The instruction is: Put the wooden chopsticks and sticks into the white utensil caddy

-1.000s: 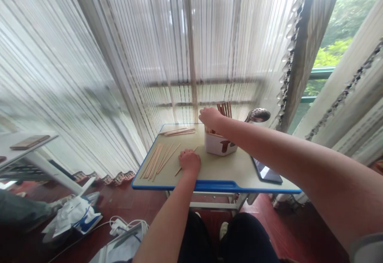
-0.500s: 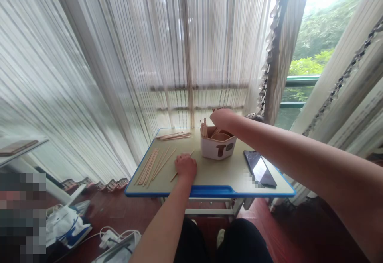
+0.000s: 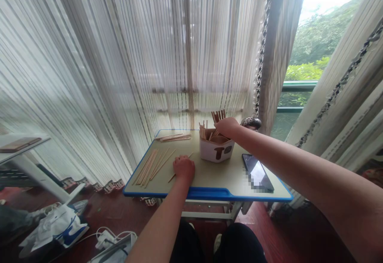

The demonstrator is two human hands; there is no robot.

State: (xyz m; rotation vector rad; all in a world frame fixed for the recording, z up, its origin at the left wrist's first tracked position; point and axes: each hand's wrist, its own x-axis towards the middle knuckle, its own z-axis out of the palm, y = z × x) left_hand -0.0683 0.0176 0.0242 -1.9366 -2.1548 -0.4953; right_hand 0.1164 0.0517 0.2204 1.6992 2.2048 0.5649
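A white holder (image 3: 216, 152) with brown marks stands on a small blue-edged table (image 3: 209, 193); chopsticks (image 3: 218, 115) stick up from it. My right hand (image 3: 226, 127) reaches over the holder's top, fingers closed on the brown chopsticks in it. My left hand (image 3: 183, 167) rests as a fist on the tabletop, lying over a single chopstick (image 3: 172, 177). A spread of pale chopsticks (image 3: 152, 164) lies to its left, and a smaller bundle (image 3: 173, 137) sits at the table's far edge.
A phone (image 3: 257, 173) lies on the table right of the holder. A metal ladle head (image 3: 251, 122) shows behind my right wrist. Curtains hang behind the table. On the floor at left are a bag (image 3: 56, 229), cables and a power strip (image 3: 104, 239). A white side table (image 3: 20, 147) stands far left.
My right hand shifted from the holder's left side to its right side, onto the brown chopsticks. The view swung slightly left. My left hand stayed put.
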